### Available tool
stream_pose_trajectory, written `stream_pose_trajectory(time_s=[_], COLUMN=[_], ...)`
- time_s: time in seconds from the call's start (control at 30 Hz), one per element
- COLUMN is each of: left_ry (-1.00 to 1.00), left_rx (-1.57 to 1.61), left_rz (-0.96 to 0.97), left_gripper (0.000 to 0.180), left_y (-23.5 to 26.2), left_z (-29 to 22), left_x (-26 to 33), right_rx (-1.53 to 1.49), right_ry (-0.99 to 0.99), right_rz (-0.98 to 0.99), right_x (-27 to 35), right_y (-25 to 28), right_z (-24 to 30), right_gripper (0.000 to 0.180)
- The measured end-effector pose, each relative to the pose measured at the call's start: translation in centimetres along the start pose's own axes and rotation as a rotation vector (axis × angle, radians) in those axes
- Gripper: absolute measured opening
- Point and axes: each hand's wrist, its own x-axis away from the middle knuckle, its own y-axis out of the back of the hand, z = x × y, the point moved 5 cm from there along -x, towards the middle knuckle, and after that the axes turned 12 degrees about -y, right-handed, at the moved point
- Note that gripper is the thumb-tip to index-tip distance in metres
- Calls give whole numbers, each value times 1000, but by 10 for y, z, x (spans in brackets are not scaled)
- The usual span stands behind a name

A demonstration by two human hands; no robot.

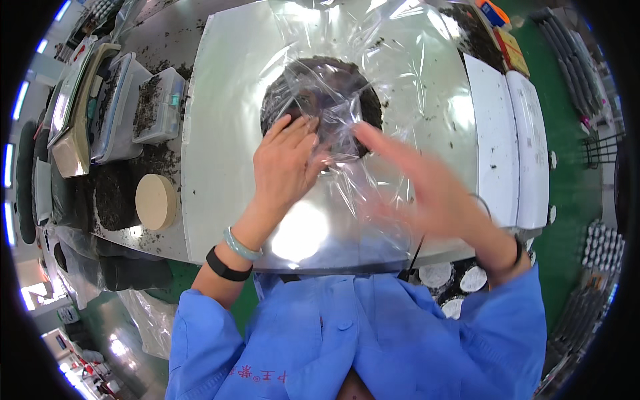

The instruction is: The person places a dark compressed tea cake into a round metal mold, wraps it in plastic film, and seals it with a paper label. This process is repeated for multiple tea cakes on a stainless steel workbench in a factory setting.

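Observation:
A dark, crumbly round mass (272, 107) sits on a shiny pale sheet in front of me, under crinkled clear plastic film (393, 87). Fingers stretched and fairly flat, my left hand (285, 163) rests on the film at the mass's near left edge. My right hand (427, 190) is blurred by motion at the near right. One of its fingers reaches out toward the film over the mass's right edge, apart from the thumb, and I see nothing held in it. Whether that fingertip touches the film is hard to make out.
Left of the shiny sheet (227, 220) stand plastic tubs (175, 113) with dark crumbs, a pale round block (155, 202) and a dark block (115, 200). White paper sheets (493, 143) lie on the right. Behind them are a yellow-red box (512, 50) and an orange-blue object (493, 13).

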Motion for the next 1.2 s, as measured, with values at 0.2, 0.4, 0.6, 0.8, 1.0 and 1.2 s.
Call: stream_pose_trajectory(time_s=[0.2,0.4,0.6,0.8,1.0,1.2], left_ry=[108,315,158,113,220,6], left_rx=[40,138,-48,-35,72,323], left_rz=[27,188,336,483,414,-18], left_gripper=[36,55,58,28,20,54], left_y=[-6,2,3,-4,14,34], left_z=[-6,-6,-14,-1,2,1], left_x=[-14,-20,-30,-27,-29,-53], right_rx=[405,-132,-180,248,343,188], right_ry=[-454,-184,-472,148,-132,-104], right_rz=[346,236,83,-227,514,315], right_x=[104,78,64,-41,-83,-69], right_y=[-28,-22,-53,-40,-55,-52], right_z=[-59,33,-99,-67,-32,-47], right_gripper=[41,53,86,71,25,22])
